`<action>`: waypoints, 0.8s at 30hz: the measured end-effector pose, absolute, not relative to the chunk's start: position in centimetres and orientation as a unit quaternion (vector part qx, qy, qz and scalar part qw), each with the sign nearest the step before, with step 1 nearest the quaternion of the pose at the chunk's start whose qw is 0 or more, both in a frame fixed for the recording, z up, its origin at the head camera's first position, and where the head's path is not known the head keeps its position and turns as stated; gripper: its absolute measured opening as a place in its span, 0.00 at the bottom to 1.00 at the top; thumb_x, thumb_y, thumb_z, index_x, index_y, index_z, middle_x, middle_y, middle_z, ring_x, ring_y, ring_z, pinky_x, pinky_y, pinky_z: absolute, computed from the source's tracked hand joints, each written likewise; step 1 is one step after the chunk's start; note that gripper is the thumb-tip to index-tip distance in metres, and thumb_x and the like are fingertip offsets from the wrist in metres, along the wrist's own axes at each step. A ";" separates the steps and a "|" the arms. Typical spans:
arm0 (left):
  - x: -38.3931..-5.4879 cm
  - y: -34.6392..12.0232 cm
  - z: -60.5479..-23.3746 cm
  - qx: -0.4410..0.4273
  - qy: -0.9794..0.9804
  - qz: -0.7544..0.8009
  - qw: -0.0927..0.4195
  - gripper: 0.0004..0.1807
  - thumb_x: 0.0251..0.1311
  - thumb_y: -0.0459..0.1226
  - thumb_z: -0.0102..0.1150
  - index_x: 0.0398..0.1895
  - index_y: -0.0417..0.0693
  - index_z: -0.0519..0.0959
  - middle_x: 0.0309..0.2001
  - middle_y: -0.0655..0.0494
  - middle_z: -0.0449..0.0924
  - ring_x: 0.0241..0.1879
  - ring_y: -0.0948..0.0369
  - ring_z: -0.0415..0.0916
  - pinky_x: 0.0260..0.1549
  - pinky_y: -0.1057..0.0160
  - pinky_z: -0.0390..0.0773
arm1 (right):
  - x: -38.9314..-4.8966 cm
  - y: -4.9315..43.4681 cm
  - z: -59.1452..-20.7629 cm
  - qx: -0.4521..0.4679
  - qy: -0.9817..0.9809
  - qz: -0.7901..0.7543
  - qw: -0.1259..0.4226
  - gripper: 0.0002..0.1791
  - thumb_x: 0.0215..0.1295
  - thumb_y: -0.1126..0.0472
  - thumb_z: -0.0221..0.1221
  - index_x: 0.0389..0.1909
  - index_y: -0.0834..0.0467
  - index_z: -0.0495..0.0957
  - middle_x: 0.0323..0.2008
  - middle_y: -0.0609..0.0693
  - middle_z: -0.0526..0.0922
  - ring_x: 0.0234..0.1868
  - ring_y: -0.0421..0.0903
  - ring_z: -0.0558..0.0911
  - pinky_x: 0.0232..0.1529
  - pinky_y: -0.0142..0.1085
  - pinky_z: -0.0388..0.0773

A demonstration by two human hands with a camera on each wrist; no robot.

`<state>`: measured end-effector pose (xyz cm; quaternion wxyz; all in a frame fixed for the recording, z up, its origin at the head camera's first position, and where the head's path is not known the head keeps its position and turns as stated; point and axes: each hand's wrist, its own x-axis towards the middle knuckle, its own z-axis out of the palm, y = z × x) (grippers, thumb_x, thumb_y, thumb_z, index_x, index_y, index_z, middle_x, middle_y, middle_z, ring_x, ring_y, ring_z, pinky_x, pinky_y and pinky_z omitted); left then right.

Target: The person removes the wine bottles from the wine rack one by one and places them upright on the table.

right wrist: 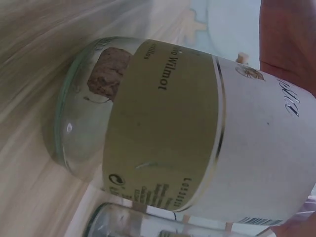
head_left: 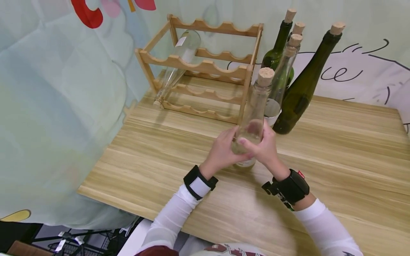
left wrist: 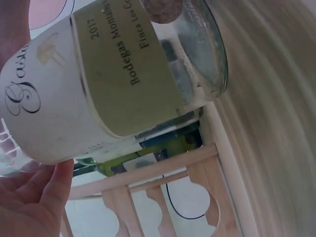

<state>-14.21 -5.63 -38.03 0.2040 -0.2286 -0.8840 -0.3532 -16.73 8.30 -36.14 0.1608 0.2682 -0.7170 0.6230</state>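
A clear glass wine bottle (head_left: 255, 106) with a cork stopper (head_left: 266, 76) is held upright between both hands near the middle of the table. The left hand (head_left: 223, 149) grips its lower body from the left, and the right hand (head_left: 266, 146) grips it from the right, thumb across the front. Its white and olive label (left wrist: 126, 69) fills much of both wrist views. Inside the bottle, a brown cork (right wrist: 109, 73) shows near the base in the right wrist view. The base is close to the wooden tabletop; I cannot tell whether it touches.
Behind and left stands a wooden wine rack (head_left: 205, 65), a clear bottle (head_left: 189, 46) lying slanted in its left slot. Behind the right hand are a dark green bottle (head_left: 304, 85), another green bottle (head_left: 276, 53) and a clear corked bottle (head_left: 280, 76). A printed curtain (head_left: 64, 106) borders the left.
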 end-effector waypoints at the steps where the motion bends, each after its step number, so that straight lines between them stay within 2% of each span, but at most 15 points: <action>1: -14.3 -5.5 -38.1 -0.230 -0.884 -0.354 0.202 0.41 0.34 0.52 0.69 0.53 0.43 0.66 0.42 0.52 0.77 0.38 0.62 0.73 0.42 0.65 0.72 | -16.8 8.4 -36.3 0.266 -0.717 0.623 0.163 0.26 0.35 0.67 0.63 0.38 0.74 0.68 0.30 0.66 0.75 0.34 0.36 0.73 0.38 0.24 0.70; 7: -14.8 -4.6 -38.4 -0.238 -0.885 -0.350 0.194 0.44 0.34 0.53 0.69 0.55 0.42 0.66 0.46 0.50 0.76 0.47 0.59 0.73 0.51 0.62 0.69 | -16.9 9.4 -36.6 0.253 -0.719 0.624 0.173 0.27 0.34 0.65 0.63 0.38 0.76 0.68 0.31 0.68 0.74 0.34 0.36 0.73 0.37 0.24 0.69; 12: -15.1 -4.0 -38.1 -0.248 -0.883 -0.351 0.187 0.43 0.34 0.53 0.69 0.54 0.42 0.65 0.45 0.52 0.76 0.45 0.59 0.73 0.49 0.63 0.70 | -17.1 10.1 -36.7 0.255 -0.701 0.643 0.175 0.27 0.38 0.62 0.64 0.39 0.74 0.68 0.31 0.62 0.75 0.34 0.40 0.74 0.38 0.26 0.71; 19: -15.6 -3.3 -38.0 -0.254 -0.884 -0.355 0.167 0.42 0.35 0.52 0.69 0.54 0.44 0.65 0.47 0.51 0.75 0.48 0.59 0.72 0.51 0.64 0.68 | -17.2 10.8 -36.8 0.251 -0.698 0.648 0.174 0.25 0.38 0.67 0.61 0.40 0.75 0.66 0.32 0.64 0.74 0.35 0.43 0.75 0.39 0.29 0.71; 21: -15.7 -3.1 -38.0 -0.251 -0.887 -0.353 0.160 0.42 0.35 0.53 0.68 0.55 0.45 0.64 0.48 0.53 0.74 0.48 0.60 0.71 0.51 0.65 0.68 | -17.3 11.0 -36.8 0.251 -0.697 0.649 0.175 0.26 0.39 0.67 0.61 0.40 0.75 0.66 0.32 0.61 0.75 0.34 0.43 0.75 0.39 0.29 0.71; 24: -15.8 -2.8 -37.8 -0.244 -0.890 -0.356 0.143 0.43 0.35 0.52 0.68 0.56 0.46 0.63 0.50 0.54 0.73 0.50 0.62 0.70 0.52 0.64 0.68 | -17.4 11.2 -36.8 0.246 -0.697 0.649 0.180 0.26 0.39 0.66 0.61 0.40 0.75 0.66 0.32 0.51 0.76 0.34 0.41 0.75 0.39 0.30 0.72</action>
